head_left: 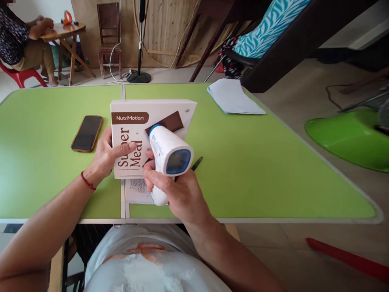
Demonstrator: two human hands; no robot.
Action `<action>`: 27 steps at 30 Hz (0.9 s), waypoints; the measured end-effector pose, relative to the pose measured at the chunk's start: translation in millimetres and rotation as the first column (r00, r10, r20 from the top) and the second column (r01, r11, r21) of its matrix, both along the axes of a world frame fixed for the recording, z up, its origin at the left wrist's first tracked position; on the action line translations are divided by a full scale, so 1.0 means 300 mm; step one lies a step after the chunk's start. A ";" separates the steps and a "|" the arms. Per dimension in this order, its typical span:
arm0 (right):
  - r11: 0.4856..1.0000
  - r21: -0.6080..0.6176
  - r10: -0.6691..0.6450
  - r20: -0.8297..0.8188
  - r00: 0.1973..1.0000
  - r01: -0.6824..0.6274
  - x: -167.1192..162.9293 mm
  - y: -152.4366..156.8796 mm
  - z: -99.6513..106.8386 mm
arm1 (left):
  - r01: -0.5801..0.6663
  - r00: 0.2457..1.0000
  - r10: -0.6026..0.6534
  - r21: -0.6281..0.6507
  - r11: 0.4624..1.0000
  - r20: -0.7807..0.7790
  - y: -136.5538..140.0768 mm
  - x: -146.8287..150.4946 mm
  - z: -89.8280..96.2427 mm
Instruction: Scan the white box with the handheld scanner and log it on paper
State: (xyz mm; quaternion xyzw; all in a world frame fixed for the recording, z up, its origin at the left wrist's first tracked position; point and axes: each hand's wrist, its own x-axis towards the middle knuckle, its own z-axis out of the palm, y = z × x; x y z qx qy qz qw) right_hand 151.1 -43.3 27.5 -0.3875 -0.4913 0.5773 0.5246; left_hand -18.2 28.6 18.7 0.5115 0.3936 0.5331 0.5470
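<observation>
My left hand (105, 156) grips the left side of a white box (127, 142) printed "NutriMotion Super Meal", its thumb lying across the front. Wrapped round the handle of a white infrared thermometer (165, 148) is my right hand (176, 188). The thermometer has a blue-framed display facing me, and its blue-ringed front end points at the box. It covers part of the box's face; whether the two touch I cannot tell. Below the box a sheet with handwriting (138, 194) shows in part. A dark pen (197, 163) pokes out to the right of my right hand.
A phone (87, 134) lies on the green table (243, 170) left of the box. White papers (234, 96) rest at the far edge. Beyond are a wooden chair (109, 38), a stand with a round base (139, 77) and a person (18, 40) seated at a small table (65, 30).
</observation>
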 end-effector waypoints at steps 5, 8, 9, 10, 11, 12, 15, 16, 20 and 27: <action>1.000 -0.015 -0.008 0.017 1.000 0.008 -0.007 0.005 -0.001 | -0.012 1.000 0.012 0.017 1.000 -0.001 0.002 -0.003 -0.001; 0.999 -0.009 -0.034 0.015 0.999 0.034 -0.015 0.009 -0.006 | 0.013 1.000 -0.013 0.035 0.999 -0.011 0.001 -0.007 -0.002; 0.999 -0.006 -0.043 0.010 0.999 0.043 -0.018 0.009 -0.008 | 0.022 1.000 -0.022 0.041 0.999 -0.011 0.001 -0.009 -0.003; 0.999 -0.005 -0.052 0.006 0.999 0.052 -0.020 0.009 -0.010 | 0.029 1.000 -0.028 0.047 0.998 -0.010 0.000 -0.010 -0.004; 0.998 -0.006 -0.060 0.005 0.998 0.060 -0.022 0.009 -0.011 | 0.034 0.999 -0.034 0.051 0.998 -0.010 0.000 -0.011 -0.004; 0.998 -0.004 -0.065 0.005 0.998 0.065 -0.023 0.008 -0.013 | 0.040 0.999 -0.040 0.054 0.998 -0.009 0.000 -0.012 -0.004; 0.999 0.018 -0.050 0.001 0.999 0.050 -0.025 0.005 -0.014 | 0.059 0.998 -0.059 0.045 0.997 0.004 -0.002 -0.009 -0.002; 0.999 0.028 -0.036 -0.002 0.999 0.036 -0.024 0.004 -0.014 | 0.055 0.998 -0.055 0.039 0.998 0.012 -0.002 -0.007 0.000; 0.998 0.057 -0.016 -0.023 1.000 0.017 -0.024 0.004 -0.012 | 0.017 0.999 -0.017 0.021 1.000 0.030 -0.005 -0.002 0.007; 0.998 0.054 -0.005 -0.014 1.000 0.006 -0.022 0.001 -0.003 | 0.005 1.000 -0.006 0.031 0.999 0.029 -0.002 -0.004 0.005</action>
